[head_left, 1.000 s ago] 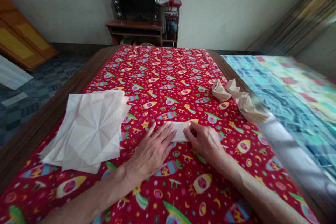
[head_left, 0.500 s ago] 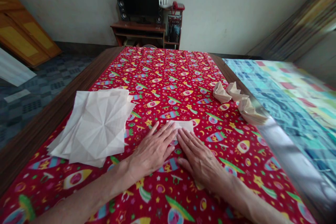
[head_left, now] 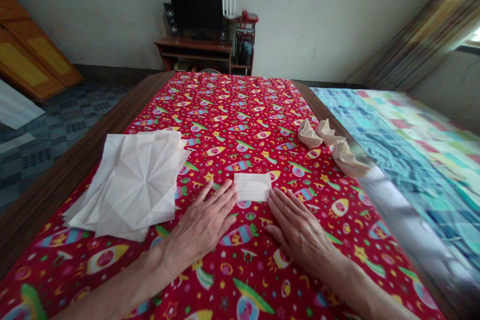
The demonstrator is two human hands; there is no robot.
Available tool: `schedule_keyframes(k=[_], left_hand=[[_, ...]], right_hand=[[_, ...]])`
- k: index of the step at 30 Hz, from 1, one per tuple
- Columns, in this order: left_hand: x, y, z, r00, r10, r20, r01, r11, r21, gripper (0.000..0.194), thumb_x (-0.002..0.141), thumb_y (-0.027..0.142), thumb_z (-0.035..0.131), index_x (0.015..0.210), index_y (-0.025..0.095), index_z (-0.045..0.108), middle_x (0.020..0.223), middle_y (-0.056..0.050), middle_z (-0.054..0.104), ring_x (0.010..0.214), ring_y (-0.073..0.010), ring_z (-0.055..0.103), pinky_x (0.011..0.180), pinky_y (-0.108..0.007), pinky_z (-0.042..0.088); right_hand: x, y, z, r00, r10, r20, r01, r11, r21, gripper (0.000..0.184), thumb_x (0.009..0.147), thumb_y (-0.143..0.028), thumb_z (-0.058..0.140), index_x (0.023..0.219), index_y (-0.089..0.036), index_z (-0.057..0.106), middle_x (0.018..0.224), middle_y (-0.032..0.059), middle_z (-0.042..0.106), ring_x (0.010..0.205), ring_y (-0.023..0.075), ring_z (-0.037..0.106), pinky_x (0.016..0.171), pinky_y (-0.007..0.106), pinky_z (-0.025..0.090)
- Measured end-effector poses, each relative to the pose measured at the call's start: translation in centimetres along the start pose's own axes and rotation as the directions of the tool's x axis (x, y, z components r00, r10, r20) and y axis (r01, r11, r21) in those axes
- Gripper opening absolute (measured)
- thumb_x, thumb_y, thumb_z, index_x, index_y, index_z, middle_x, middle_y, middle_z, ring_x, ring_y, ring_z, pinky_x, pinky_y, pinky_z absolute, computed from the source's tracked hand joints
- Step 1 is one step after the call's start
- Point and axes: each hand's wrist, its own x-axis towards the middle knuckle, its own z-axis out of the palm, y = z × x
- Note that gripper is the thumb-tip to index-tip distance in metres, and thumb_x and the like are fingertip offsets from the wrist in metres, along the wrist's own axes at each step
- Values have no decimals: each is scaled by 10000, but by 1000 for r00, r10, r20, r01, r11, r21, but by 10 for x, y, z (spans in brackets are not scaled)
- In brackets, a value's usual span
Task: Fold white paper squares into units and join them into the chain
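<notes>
A small white rectangle of folded paper (head_left: 252,187) lies flat on the red patterned cloth (head_left: 240,125), with faint lines across it. At its left edge rests my left hand (head_left: 210,217), palm down, fingers stretched out and fingertips touching the paper's side. My right hand (head_left: 300,225) lies flat at the opposite edge, its fingertips at the lower right corner. Neither hand grasps anything. To the left is a loose stack of creased white paper sheets (head_left: 144,185); the top one shows folds radiating from its centre.
Several folded, pointed paper pieces (head_left: 326,132) stand near the table's right edge. Brown wood (head_left: 123,115) borders the cloth. Beyond the table is a desk (head_left: 195,45) with a monitor (head_left: 195,10) and a red telephone (head_left: 248,17). A bed with a checked cover (head_left: 390,145) adjoins on the right.
My hands have slid apart, left hand leftward and right hand rightward, from on top of the folded paper to its two sides. More of the paper now shows. The view has shifted slightly.
</notes>
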Motion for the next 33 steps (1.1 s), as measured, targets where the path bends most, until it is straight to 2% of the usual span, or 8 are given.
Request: schedule_keyframes(k=[4, 9, 14, 18, 22, 25, 29, 33], left_hand=[[19, 8, 3, 999, 44, 9, -43, 999, -33, 443, 978, 353, 346, 1363, 151, 427, 1454, -63, 410, 1378, -197, 299, 1148, -433, 199], [35, 8, 6, 993, 116, 8, -115, 991, -74, 429, 978, 372, 344, 1382, 239, 401, 1483, -39, 366, 1395, -230, 260, 1130, -483, 222], [30, 5, 1, 993, 110, 45, -107, 992, -68, 429, 973, 362, 364, 1401, 365, 350, 1503, -2, 325, 1400, -318, 217, 1091, -572, 244], [20, 1, -1, 995, 88, 50, -83, 993, -81, 426, 974, 360, 362, 1400, 333, 366, 1497, -14, 337, 1392, -289, 255, 1102, -549, 248], [6, -4, -4, 999, 49, 16, -47, 994, -103, 369, 967, 329, 399, 1324, 287, 483, 1451, -31, 417, 1356, -238, 342, 1109, -511, 265], [4, -12, -2, 996, 33, -84, -47, 984, -172, 302, 954, 256, 426, 1207, 245, 590, 1332, -34, 553, 1275, -206, 451, 1084, -455, 334], [19, -25, 5, 952, -130, -276, 51, 960, -275, 282, 944, 187, 406, 1128, 171, 619, 1086, -68, 657, 1034, -175, 579, 923, -342, 481], [38, -27, 10, 933, -249, -259, 182, 949, -258, 189, 917, 269, 482, 1000, 160, 612, 924, -57, 599, 903, -199, 565, 838, -360, 494]], right_hand=[[9, -6, 3, 997, 1, -80, -4, 999, -42, 449, 923, -327, 483, 1156, 36, 605, 1204, 244, 601, 1175, 344, 535, 1003, 486, 459], [12, -4, 5, 991, 58, -124, -57, 998, 16, 319, 929, -242, 466, 1106, -49, 650, 1138, 174, 660, 1106, 291, 595, 1008, 497, 446], [15, -5, 5, 990, 113, -80, -106, 991, 84, 363, 932, -230, 459, 1247, -81, 561, 1293, 155, 566, 1218, 266, 514, 1060, 501, 387], [18, -6, 7, 999, 32, -39, -26, 992, 126, 448, 937, -300, 462, 1317, -64, 497, 1352, 160, 508, 1285, 269, 440, 1066, 467, 395], [16, -1, 8, 997, 54, -55, -45, 987, 152, 364, 938, -230, 452, 1255, -90, 562, 1293, 128, 572, 1241, 240, 495, 1070, 446, 400], [17, 0, 8, 993, 56, -100, -41, 989, 143, 337, 927, -197, 457, 1212, -80, 595, 1246, 141, 605, 1188, 241, 545, 1041, 432, 440], [20, -2, 10, 979, 51, -195, -25, 990, 137, 324, 912, -172, 461, 1184, -99, 622, 1188, 147, 639, 1135, 249, 586, 1005, 427, 478], [21, -1, 12, 975, 59, -214, -25, 988, 154, 320, 897, -144, 468, 1175, -112, 624, 1180, 133, 647, 1133, 243, 587, 999, 421, 485]])
